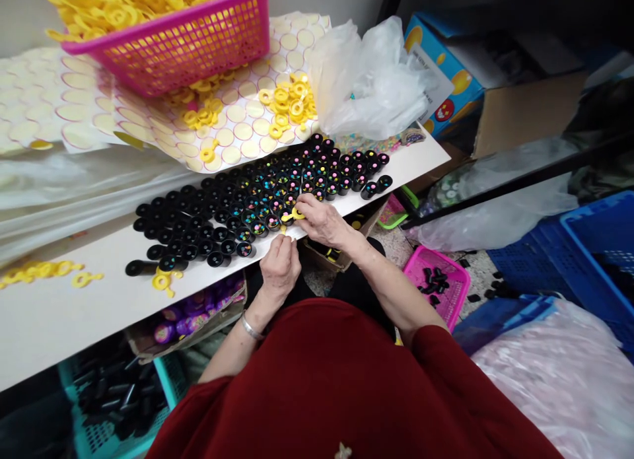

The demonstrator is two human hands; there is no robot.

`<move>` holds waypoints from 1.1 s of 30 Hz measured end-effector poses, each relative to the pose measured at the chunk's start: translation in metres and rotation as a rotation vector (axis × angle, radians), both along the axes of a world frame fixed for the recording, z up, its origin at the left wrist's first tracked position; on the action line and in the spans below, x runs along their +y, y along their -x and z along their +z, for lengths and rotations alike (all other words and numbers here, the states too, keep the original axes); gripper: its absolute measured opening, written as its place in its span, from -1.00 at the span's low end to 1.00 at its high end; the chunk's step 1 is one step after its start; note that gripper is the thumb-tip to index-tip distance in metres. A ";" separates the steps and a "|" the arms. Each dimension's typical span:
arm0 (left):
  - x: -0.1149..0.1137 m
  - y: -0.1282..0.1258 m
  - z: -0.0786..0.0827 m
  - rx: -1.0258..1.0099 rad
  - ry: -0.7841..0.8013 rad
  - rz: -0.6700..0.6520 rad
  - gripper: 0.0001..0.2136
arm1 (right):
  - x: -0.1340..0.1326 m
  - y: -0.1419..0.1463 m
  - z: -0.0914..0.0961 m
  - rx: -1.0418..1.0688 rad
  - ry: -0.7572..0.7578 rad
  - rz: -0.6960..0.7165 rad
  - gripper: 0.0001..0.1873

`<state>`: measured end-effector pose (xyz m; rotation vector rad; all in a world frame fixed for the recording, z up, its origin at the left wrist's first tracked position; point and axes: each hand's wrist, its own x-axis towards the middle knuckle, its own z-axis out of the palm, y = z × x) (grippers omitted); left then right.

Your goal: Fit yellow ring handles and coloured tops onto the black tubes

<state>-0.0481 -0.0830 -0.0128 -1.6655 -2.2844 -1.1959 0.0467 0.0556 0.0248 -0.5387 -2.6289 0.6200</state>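
At the table's front edge, my right hand [321, 222] pinches a yellow plastic ring piece with a small tab [296, 213], held over the nearest black cups. My left hand [281, 264] is closed just below and to the left of it, fingertips together, with a bit of yellow [282, 229] showing above them. In front of both hands stand rows of small black cups [215, 258], packed close. Many on the right and in the middle contain colourful beads; those on the left look dark inside. Two yellow ring pieces [162, 282] lie by the front left cups.
Behind the cups, a pink basket [198, 46] full of yellow rings stands on printed sticker sheets [241, 131], beside a loose pile of rings [292, 102] and a clear plastic bag [371, 76]. Below right is a pink basket [458, 281]; below left, a teal crate [166, 380] of black pieces.
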 end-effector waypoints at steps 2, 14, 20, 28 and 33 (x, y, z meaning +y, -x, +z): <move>0.003 -0.004 0.003 -0.042 -0.006 0.001 -0.80 | 0.000 0.000 -0.002 0.032 0.001 0.008 -0.81; 0.026 -0.016 0.014 -0.650 0.190 -0.032 -0.79 | -0.002 -0.003 -0.011 0.183 0.004 0.011 -0.82; 0.032 -0.024 0.004 -0.659 0.138 -0.050 -0.83 | -0.002 -0.004 -0.019 0.325 0.018 0.001 -0.81; 0.038 -0.034 -0.006 -0.872 0.097 -0.039 -0.62 | -0.021 -0.020 -0.028 0.545 0.265 -0.193 -0.78; 0.039 -0.032 -0.012 -0.818 0.102 -0.034 -0.52 | -0.024 -0.026 -0.039 0.566 0.546 -0.276 -0.70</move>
